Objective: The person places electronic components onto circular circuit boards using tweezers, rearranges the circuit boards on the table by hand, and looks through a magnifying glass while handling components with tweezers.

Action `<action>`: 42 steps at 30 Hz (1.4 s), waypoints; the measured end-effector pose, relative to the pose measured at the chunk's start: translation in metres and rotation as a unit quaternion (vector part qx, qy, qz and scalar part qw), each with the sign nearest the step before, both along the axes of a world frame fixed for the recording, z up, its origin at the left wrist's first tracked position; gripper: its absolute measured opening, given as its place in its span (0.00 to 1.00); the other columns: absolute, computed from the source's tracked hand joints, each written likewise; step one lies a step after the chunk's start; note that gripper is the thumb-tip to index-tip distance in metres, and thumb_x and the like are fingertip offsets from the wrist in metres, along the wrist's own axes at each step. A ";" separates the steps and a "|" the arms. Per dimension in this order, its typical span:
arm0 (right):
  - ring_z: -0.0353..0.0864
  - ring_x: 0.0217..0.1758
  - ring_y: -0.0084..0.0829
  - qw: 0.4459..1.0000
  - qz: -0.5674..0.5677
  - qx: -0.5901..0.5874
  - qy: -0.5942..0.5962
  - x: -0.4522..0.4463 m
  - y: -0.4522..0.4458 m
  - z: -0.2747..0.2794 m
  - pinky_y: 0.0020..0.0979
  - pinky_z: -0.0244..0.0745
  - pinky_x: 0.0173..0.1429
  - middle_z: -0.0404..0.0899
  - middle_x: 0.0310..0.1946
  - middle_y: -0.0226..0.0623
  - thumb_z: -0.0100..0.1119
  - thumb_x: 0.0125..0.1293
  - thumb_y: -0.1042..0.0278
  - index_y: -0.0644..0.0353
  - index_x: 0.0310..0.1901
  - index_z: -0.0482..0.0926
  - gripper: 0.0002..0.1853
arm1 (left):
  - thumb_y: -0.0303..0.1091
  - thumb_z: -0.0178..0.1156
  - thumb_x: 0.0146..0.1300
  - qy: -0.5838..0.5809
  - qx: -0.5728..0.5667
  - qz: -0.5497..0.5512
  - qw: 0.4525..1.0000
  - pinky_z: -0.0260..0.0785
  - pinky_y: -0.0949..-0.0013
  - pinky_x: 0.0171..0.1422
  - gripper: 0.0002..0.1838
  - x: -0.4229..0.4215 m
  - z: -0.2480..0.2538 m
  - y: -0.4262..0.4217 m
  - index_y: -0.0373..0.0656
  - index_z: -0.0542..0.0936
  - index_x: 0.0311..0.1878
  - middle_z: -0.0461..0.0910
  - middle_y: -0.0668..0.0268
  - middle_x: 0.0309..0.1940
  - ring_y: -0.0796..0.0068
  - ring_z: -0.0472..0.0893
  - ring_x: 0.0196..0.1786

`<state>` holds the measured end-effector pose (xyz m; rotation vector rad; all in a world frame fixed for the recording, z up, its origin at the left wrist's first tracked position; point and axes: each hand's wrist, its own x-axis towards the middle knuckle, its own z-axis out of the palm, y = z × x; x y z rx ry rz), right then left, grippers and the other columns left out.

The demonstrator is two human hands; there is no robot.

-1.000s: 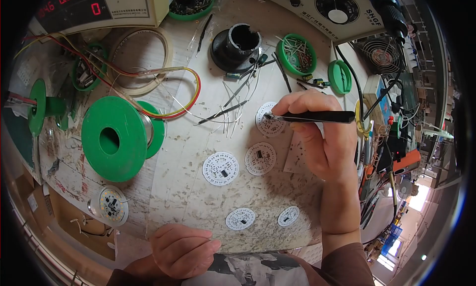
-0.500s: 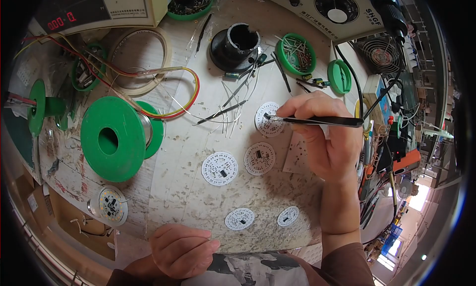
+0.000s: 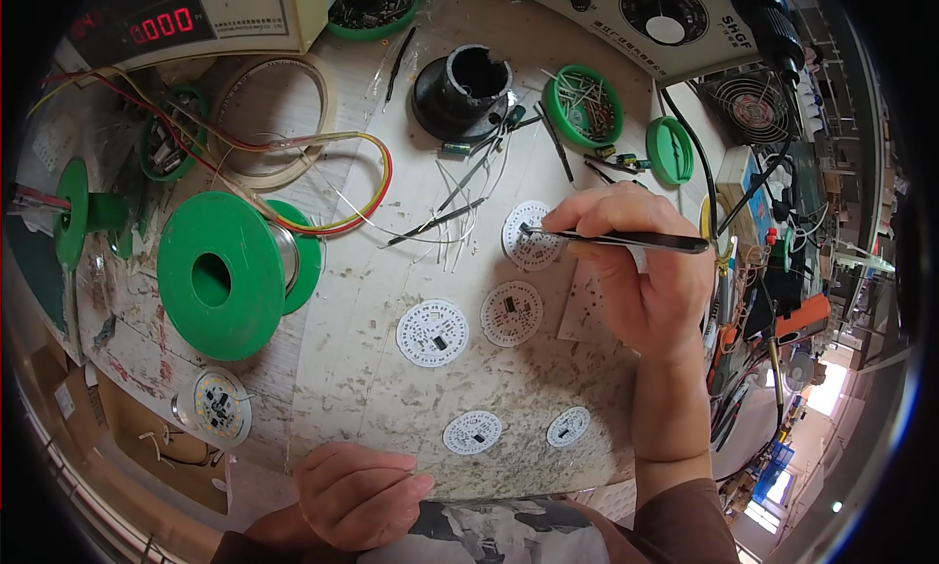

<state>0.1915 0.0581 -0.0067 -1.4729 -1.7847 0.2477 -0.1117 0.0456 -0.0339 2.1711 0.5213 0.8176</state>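
In the head view, my right hand is closed around a pair of dark tweezers. The tips reach a small dark part on a round white circuit board, whose edge my fingertips are near. Below it lie several more round boards, among them a white one and a duller one, each with a small black component. My left hand rests at the table's front edge with its fingers curled, and nothing shows in it.
A green solder spool stands at the left beside red and yellow wires. A black cylindrical holder and a green tub of metal pins are farther back. Instruments line the rear, one a meter. A board with yellow LEDs lies front left.
The tweezers have shifted very slightly left, their tips still at the same board. The meter's red readout differs. My left hand has not moved.
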 end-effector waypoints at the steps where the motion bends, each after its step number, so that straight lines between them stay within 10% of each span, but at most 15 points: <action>1: 0.81 0.29 0.36 1.000 0.000 0.000 -0.002 0.000 0.000 0.000 0.30 0.75 0.33 0.81 0.29 0.38 0.63 0.55 0.80 0.61 0.36 0.76 0.09 | 0.29 0.62 0.54 0.003 0.000 -0.002 1.000 0.68 0.75 0.26 0.07 0.000 0.000 0.000 0.46 0.84 0.37 0.80 0.73 0.27 0.76 0.83 0.29; 42: 0.83 0.37 0.36 0.990 -0.027 0.136 0.037 -0.005 -0.090 0.063 0.33 0.76 0.44 0.83 0.35 0.49 0.61 0.63 0.78 0.64 0.42 0.73 0.08 | 0.23 0.62 0.54 -0.024 0.035 0.052 0.998 0.72 0.66 0.32 0.08 0.008 0.002 -0.010 0.41 0.82 0.38 0.81 0.63 0.27 0.63 0.82 0.29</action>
